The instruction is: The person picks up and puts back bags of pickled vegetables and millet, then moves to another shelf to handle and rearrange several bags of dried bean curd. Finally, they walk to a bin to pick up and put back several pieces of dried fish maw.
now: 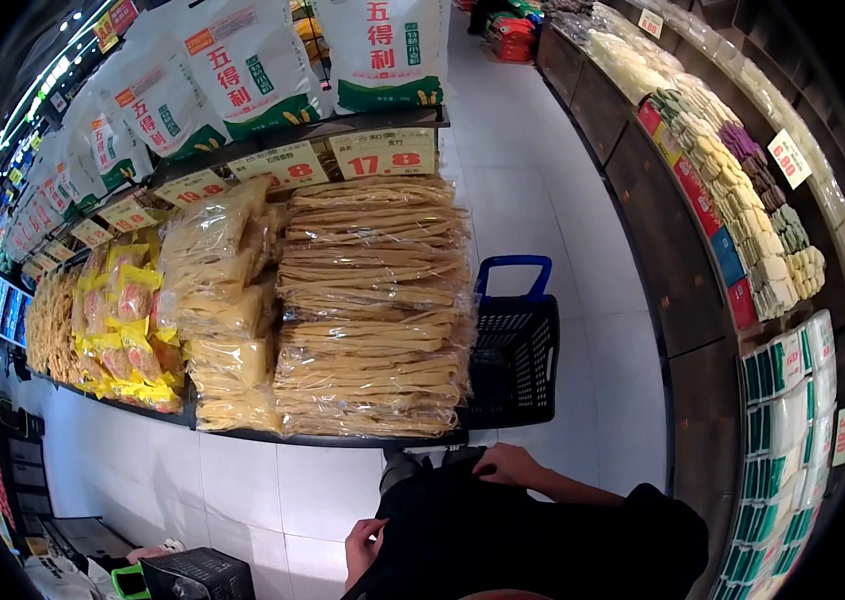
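Observation:
My left hand hangs low beside my black clothing, fingers curled; the clothing hides part of it. My right hand rests against the front of the same clothing, its fingers bent inward. What either hand holds, if anything, is hidden. Ahead of me, a display shelf bears stacked clear packs of long, tan dried sticks. A black shopping basket with a raised blue handle stands just right of that shelf, beyond my right hand.
Packs of flat tan noodles and yellow bags continue leftward. White flour sacks stand above price signs. Shelves with bagged noodles and white-green packets line the right. Another black basket sits lower left.

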### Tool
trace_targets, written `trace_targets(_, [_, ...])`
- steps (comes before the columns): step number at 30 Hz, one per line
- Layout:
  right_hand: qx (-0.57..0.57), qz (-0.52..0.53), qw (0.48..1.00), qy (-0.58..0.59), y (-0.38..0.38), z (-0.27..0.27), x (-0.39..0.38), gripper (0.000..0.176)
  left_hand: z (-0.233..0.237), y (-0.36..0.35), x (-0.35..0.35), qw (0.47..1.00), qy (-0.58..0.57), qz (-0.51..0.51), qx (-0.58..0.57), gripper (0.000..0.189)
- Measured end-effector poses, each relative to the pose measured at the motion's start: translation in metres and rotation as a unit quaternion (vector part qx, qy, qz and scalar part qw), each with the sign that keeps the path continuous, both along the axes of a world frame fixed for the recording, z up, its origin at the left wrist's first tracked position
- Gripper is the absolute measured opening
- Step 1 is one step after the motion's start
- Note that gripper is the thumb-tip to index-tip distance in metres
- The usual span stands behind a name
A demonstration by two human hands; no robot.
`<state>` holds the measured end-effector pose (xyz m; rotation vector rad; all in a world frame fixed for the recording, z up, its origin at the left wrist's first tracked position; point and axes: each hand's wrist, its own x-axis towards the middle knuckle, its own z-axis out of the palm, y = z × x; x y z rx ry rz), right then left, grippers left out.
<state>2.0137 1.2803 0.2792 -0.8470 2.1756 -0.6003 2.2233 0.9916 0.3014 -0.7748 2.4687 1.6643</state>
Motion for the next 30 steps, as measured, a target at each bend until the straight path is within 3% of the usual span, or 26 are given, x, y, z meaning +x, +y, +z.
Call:
trace_targets(2, [-0.021, -0.036, 0.999, -0.032, -0.003, -0.003, 0.006, 0.024, -0.008, -0.025, -0.022, 0.999, 0.008, -0.038, -0.007, 0.011])
trace_targets(4, [-0.037, -0.072, 0.995, -0.06, -0.011, 0.002, 0.013, 0.024, -0.028, -0.045, -0.042, 0.985, 0.018, -0.152, -0.079, 0.012])
trace_targets(6, [-0.011, -0.142, 0.982, -0.122, -0.023, 0.008, 0.021, 0.027, -0.025, -0.055, -0.064, 0.981, 0.022, -0.172, -0.082, 0.012])
trace_targets(8, [-0.018, -0.158, 0.979, -0.125, -0.028, 0.007, 0.027, 0.028, -0.034, -0.069, -0.079, 0.965, 0.032, -0.247, -0.086, 0.012])
trace_targets(12, [-0.005, -0.203, 0.973, -0.112, -0.037, 0.014, 0.047, 0.028, -0.039, -0.078, -0.092, 0.948, 0.059, -0.293, -0.111, 0.013])
trace_targets(15, [-0.004, -0.218, 0.972, -0.084, -0.041, 0.013, 0.055, 0.029, -0.035, -0.079, -0.102, 0.948, 0.058, -0.306, -0.065, 0.016])
trace_targets(20, [-0.029, -0.211, 0.97, -0.121, -0.048, 0.019, 0.055, 0.032, -0.022, -0.065, -0.134, 0.893, 0.055, -0.446, 0.011, 0.021])
trace_targets(25, [-0.008, -0.226, 0.965, -0.136, -0.044, 0.028, 0.059, 0.034, -0.034, -0.053, -0.146, 0.873, 0.023, -0.488, 0.001, 0.025])
trace_targets(30, [-0.042, -0.221, 0.972, -0.073, -0.041, 0.018, 0.067, 0.032, -0.02, -0.036, -0.156, 0.858, 0.016, -0.513, -0.022, 0.027])
